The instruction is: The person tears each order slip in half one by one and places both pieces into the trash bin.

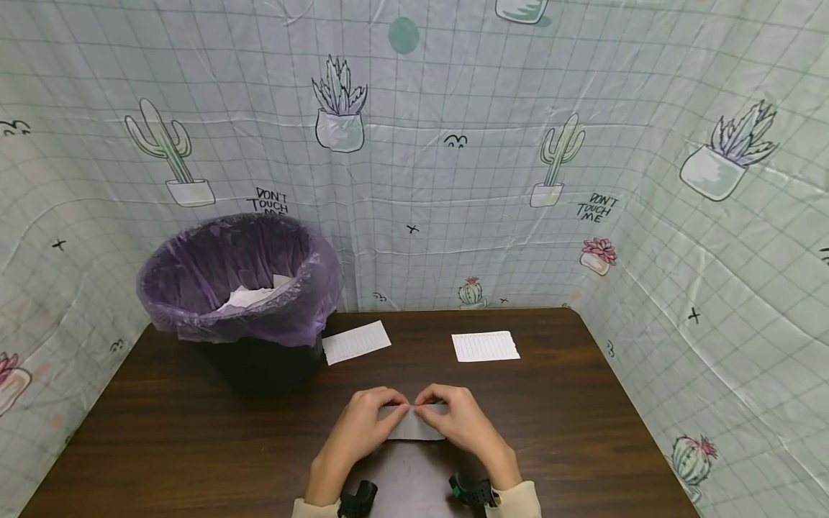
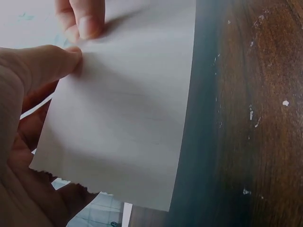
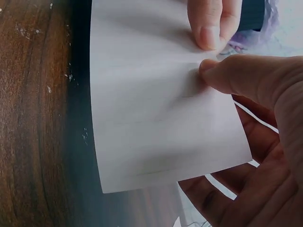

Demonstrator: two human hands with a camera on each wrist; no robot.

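A small piece of white paper [image 1: 414,426] is pinched along its upper edge by both hands, thumbs on the side facing me and fingers behind. My left hand [image 1: 364,424] and right hand [image 1: 461,421] meet near the middle of that edge, their thumb tips close together. In the left wrist view the paper [image 2: 123,118] has a ragged, torn short side near the left palm. The right wrist view shows the same paper [image 3: 147,118] with a straighter short side and faint ruled lines. Its lower edge hangs over the dark tabletop.
On the wooden table [image 1: 570,417] lie two lined paper pieces, a left one [image 1: 357,342] and a right one [image 1: 486,347] with a torn side. A black bin with a purple liner [image 1: 311,302] stands at the left, holding white paper scraps [image 1: 249,296]. Printed cloth [image 1: 414,180] surrounds the table.
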